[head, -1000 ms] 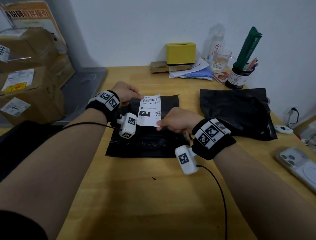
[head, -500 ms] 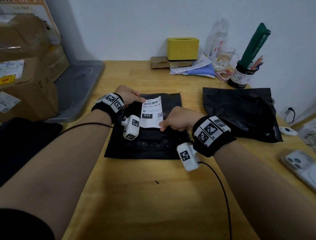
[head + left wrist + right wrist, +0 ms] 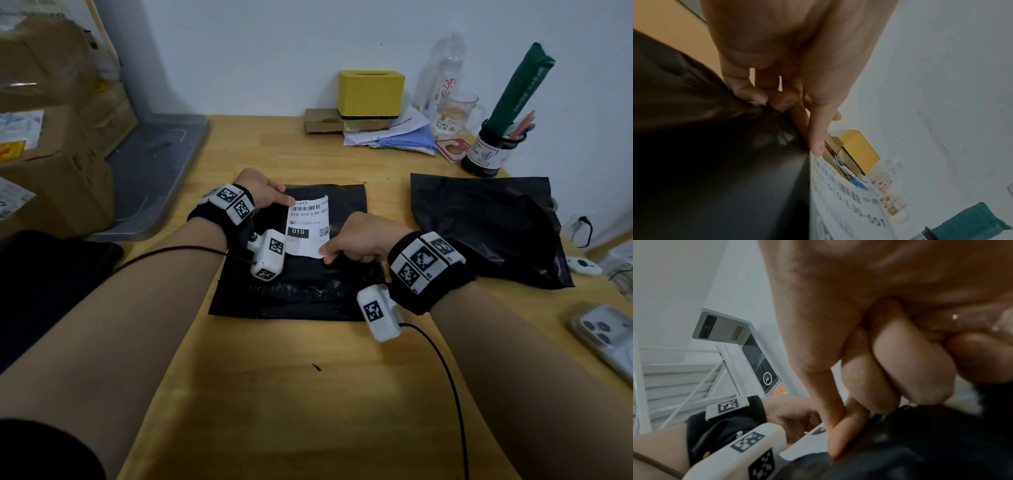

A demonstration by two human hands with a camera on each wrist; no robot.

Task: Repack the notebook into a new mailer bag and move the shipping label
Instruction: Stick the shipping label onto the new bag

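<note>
**Head view: two hands hold the shipping label over the flat black mailer**

Head view shows, at the far left, stacked cardboard boxes (image 3: pixel 51 164) and a grey tray (image 3: pixel 161 171) beside the wooden bench (image 3: pixel 274 394). Next comes the left hand (image 3: pixel 262 188), which pinches the upper left corner of the white shipping label (image 3: pixel 308 226) between thumb and fingers. The label lies over a flat black mailer bag (image 3: pixel 308 287) in the middle of the bench, with its top edge curling up. The right hand (image 3: pixel 363 236) pinches the lower right corner of the label; its other fingers are curled in. Right of it a second, crumpled black mailer bag (image 3: pixel 486 222) lies on the bench. Behind stand a yellow box (image 3: pixel 371 92), a glass mug (image 3: pixel 457 113) and a pen holder (image 3: pixel 489 150). A white phone (image 3: pixel 606 335) lies at the right edge. The notebook is not visible, so I cannot tell where it is.
</note>
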